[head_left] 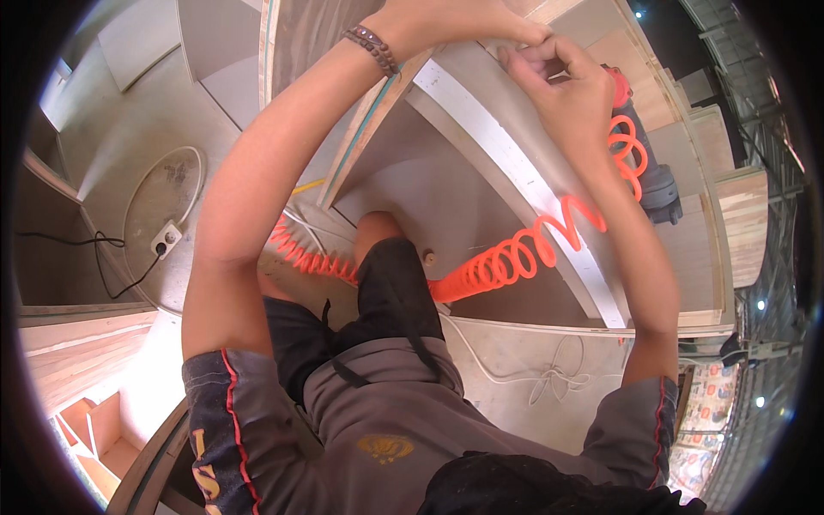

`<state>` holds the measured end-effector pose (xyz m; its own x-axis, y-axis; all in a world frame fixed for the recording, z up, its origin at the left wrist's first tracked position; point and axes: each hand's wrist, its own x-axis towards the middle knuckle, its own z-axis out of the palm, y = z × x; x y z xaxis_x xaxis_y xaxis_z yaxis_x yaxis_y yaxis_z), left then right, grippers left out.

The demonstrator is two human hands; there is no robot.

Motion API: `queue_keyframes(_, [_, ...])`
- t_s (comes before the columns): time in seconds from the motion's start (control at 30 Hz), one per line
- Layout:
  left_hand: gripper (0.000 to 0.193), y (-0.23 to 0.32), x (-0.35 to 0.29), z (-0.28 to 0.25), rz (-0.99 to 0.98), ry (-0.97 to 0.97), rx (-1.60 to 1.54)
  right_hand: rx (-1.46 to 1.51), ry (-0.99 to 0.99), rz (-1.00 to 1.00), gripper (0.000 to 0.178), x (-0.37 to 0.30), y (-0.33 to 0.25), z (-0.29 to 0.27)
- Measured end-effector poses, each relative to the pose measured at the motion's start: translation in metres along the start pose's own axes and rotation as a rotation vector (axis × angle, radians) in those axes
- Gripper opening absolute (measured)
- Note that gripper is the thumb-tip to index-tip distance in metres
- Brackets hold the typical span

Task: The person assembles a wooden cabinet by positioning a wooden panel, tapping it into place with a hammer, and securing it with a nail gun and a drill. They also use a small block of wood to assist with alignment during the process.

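Fingers nearly closed, right hand (pixel 568 81) meets left hand (pixel 485 21); the left's spread and either's hold are hidden. Keep that coiled orange hose (pixel 491 268) slack across the cabinet's white edge (pixel 506 160).

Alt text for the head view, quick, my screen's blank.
The left hand and right hand work close together at the fingertips over grey-panelled cabinetry; anything pinched is unclear. An orange coiled hose stretches below, near a grey-and-red tool.
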<state>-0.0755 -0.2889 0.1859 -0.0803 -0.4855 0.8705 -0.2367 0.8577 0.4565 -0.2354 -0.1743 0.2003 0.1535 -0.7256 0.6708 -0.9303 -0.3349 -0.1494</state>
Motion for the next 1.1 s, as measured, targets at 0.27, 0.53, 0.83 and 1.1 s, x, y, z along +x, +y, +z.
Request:
queue_keyframes(0.27, [0.119, -0.001, 0.001, -0.001, -0.016, -0.012, -0.041, -0.030, -0.009, 0.025, 0.022, 0.000, -0.002, 0.003])
queue_keyframes(0.53, [0.117, -0.002, 0.000, -0.004, -0.013, -0.027, -0.059, -0.049, 0.020, -0.040, 0.021, -0.001, -0.003, 0.004])
queue_keyframes(0.83, [0.114, -0.002, 0.000, -0.006, -0.019, -0.055, -0.068, -0.094, 0.007, 0.025, 0.022, -0.001, -0.010, 0.002])
queue_keyframes(1.1, [0.112, -0.004, -0.001, -0.004, -0.003, -0.040, -0.059, -0.269, -0.069, 0.145, 0.026, 0.000, -0.020, -0.001])
